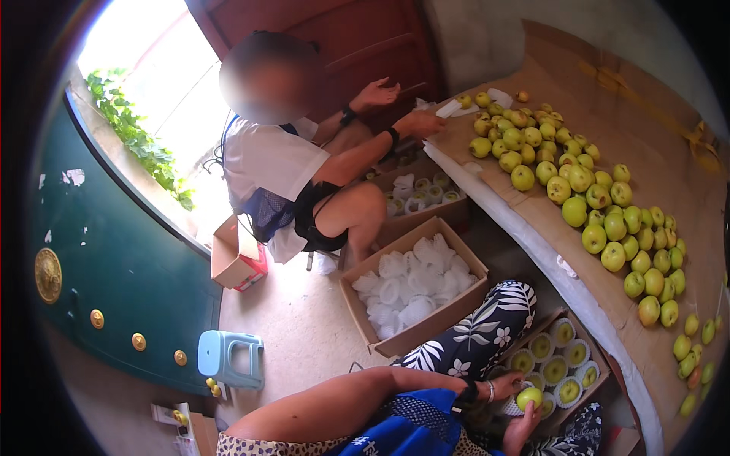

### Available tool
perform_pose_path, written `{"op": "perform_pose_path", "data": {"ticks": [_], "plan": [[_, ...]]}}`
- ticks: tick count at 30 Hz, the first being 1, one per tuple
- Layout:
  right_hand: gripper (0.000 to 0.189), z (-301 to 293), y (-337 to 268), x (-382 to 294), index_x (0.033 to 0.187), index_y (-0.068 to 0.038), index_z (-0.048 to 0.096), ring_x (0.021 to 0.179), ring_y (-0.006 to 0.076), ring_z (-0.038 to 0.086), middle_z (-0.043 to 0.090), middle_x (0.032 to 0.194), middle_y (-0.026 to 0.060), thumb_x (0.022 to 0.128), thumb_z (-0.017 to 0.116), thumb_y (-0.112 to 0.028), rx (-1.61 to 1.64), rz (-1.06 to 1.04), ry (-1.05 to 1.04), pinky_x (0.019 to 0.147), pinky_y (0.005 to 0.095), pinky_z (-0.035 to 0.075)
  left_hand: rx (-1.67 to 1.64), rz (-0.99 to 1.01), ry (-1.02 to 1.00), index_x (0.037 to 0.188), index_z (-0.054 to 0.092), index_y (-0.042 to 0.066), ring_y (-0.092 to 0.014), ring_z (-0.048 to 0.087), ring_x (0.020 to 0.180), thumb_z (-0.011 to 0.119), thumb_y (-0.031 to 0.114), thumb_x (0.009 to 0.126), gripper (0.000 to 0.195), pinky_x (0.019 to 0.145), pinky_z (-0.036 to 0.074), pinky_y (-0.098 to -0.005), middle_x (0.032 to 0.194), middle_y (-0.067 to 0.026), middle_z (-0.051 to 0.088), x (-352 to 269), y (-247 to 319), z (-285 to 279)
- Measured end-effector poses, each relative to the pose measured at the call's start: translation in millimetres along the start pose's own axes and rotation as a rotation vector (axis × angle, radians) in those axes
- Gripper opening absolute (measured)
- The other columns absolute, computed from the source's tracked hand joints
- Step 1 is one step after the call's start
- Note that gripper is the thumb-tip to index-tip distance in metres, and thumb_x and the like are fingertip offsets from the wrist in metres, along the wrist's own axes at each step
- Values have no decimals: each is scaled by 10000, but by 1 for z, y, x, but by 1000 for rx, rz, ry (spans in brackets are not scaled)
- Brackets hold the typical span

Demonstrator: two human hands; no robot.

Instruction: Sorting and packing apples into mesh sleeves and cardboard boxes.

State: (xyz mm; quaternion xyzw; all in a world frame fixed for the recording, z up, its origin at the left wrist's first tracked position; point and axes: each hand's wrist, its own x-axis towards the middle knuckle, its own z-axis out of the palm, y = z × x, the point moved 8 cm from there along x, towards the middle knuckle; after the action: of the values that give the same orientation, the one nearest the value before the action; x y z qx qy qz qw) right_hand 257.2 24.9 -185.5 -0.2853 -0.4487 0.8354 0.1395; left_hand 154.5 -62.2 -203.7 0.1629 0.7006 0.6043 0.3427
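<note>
Low in the view, my right hand point(520, 427) holds a green apple point(529, 399) by its side. My left hand point(505, 385) is just beside the apple, at a white foam net sleeve point(511, 406) that partly shows under it. Both hands are over a cardboard box point(599, 379) between my knees, where green apples in foam nets point(554, 370) sit in rows. Farther forward, an open cardboard box point(365, 333) holds a heap of white foam nets point(408, 285). Many loose green apples point(615, 226) lie on the cardboard-covered surface at the right.
A co-worker point(274, 154) sits across, one hand near the surface's edge, beside another box of netted apples point(428, 194). A blue plastic stool point(231, 359) and an open carton point(234, 256) stand on the floor at left, by a green metal door point(114, 228).
</note>
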Motion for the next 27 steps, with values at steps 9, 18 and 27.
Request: {"op": "perform_pose_path", "data": {"ticks": [9, 18, 27], "plan": [[598, 26, -31, -24, 1236, 20, 374, 1009, 182, 468, 456, 1146, 106, 695, 628, 32, -282, -124, -12, 889, 283, 375, -182, 75, -155, 918, 526, 20, -82, 479, 784, 542, 126, 856, 124, 716, 419, -244, 799, -35, 548, 2, 3, 12], [642, 31, -25, -26, 1155, -6, 428, 972, 217, 481, 511, 1058, 123, 604, 732, -130, -645, -133, -59, 871, 344, 372, 404, 534, -151, 841, 573, 27, -270, 584, 749, 592, 84, 745, 114, 645, 460, -341, 769, -121, 581, -25, 86, 7], [594, 50, -38, -22, 1078, -51, 489, 883, 356, 562, 567, 925, 180, 572, 757, -210, -961, -605, 9, 775, 394, 437, 581, 546, -170, 767, 567, 47, -325, 565, 747, 589, 124, 691, 110, 642, 457, -409, 773, -119, 574, -36, 97, 15]]}}
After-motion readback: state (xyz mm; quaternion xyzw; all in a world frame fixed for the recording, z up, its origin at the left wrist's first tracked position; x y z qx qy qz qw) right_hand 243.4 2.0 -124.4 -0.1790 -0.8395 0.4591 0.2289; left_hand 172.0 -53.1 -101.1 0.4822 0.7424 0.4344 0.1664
